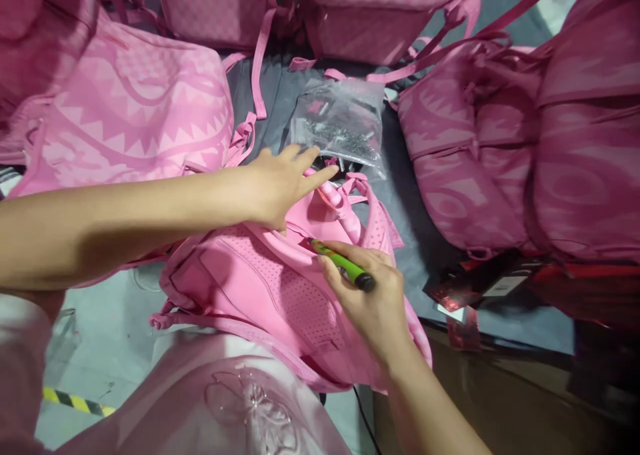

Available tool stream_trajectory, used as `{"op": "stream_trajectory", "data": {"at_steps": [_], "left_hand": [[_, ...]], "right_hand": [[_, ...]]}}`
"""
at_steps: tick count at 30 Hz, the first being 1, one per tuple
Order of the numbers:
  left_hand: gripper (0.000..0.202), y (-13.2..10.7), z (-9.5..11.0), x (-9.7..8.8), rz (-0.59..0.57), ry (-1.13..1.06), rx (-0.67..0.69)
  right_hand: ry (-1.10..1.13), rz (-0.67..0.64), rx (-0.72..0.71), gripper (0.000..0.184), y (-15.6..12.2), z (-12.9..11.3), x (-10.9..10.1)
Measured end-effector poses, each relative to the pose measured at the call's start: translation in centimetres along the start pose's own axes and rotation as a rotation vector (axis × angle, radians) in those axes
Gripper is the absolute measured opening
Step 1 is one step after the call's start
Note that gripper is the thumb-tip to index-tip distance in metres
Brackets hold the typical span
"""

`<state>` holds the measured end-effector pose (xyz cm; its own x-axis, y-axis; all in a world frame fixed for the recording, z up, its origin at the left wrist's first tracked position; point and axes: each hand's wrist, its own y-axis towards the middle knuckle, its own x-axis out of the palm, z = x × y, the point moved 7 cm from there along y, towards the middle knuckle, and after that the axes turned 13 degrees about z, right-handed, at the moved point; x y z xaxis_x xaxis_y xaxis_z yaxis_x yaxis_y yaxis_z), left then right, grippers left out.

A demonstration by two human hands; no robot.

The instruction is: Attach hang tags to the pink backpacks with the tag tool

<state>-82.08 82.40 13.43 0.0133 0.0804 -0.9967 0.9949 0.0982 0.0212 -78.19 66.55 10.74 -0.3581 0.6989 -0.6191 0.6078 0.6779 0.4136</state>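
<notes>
A pink backpack (280, 295) lies in front of me, its mesh back panel facing up. My right hand (373, 295) is closed around a green pen-shaped tool (340, 263) with a black end, its tip resting on the backpack near the top. My left hand (283, 178) reaches across the backpack with fingers stretched out, fingertips beside the pink top handle (345, 205) and just short of a clear plastic bag (343, 125) of small dark parts.
Several more pink patterned backpacks surround the spot: one at the left (135, 115), a stack at the right (525, 142), others at the back (370, 15). Red and black packaging (480, 285) lies at the right on a grey surface (270, 95). A thin black cord (365, 422) hangs below.
</notes>
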Motion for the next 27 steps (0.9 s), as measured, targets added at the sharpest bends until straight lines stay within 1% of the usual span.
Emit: {"op": "stream_trajectory", "data": {"at_steps": [2, 5, 7, 10, 13, 15, 18, 20, 22, 24, 27], "left_hand": [[0.125, -0.7, -0.2, -0.5, -0.024, 0.023, -0.045], [0.127, -1.2, 0.4, -0.8, -0.063, 0.114, -0.096], [0.128, -1.1, 0.9, -0.6, -0.096, 0.166, -0.118], [0.127, -0.9, 1.1, -0.4, -0.094, 0.204, -0.107], [0.118, -0.8, 0.8, -0.1, -0.061, 0.202, -0.068], [0.109, -0.8, 0.4, 0.2, -0.057, 0.198, -0.035], [0.1, -0.7, 0.0, 0.4, -0.085, 0.192, -0.003], [0.104, -0.5, -0.1, 0.5, -0.129, 0.177, -0.01], [0.115, -0.4, 0.0, 0.5, -0.167, 0.166, -0.031], [0.124, -0.4, 0.2, 0.4, -0.176, 0.18, -0.054], [0.117, -0.3, 0.3, 0.3, -0.147, 0.226, -0.074]], "right_hand": [[0.055, 0.045, -0.004, 0.02, -0.2, -0.7, 0.9], [0.142, 0.097, 0.002, 0.02, -0.3, -1.3, 2.4], [0.16, 0.133, 0.017, 0.021, -0.3, -1.2, 3.0], [0.193, 0.148, 0.03, 0.023, -0.4, -0.8, 3.1], [0.242, 0.127, 0.055, 0.023, -0.4, -0.4, 2.7], [0.284, 0.095, 0.081, 0.022, -0.3, -0.3, 2.6], [0.331, 0.024, 0.088, 0.021, -0.1, -0.5, 2.9], [0.319, 0.008, 0.069, 0.021, 0.1, -0.6, 3.2], [0.29, 0.042, 0.041, 0.023, 0.3, -0.8, 3.4], [0.273, 0.084, 0.016, 0.024, 0.3, -0.8, 3.5], [0.28, 0.106, 0.008, 0.025, 0.1, -0.6, 3.6]]}}
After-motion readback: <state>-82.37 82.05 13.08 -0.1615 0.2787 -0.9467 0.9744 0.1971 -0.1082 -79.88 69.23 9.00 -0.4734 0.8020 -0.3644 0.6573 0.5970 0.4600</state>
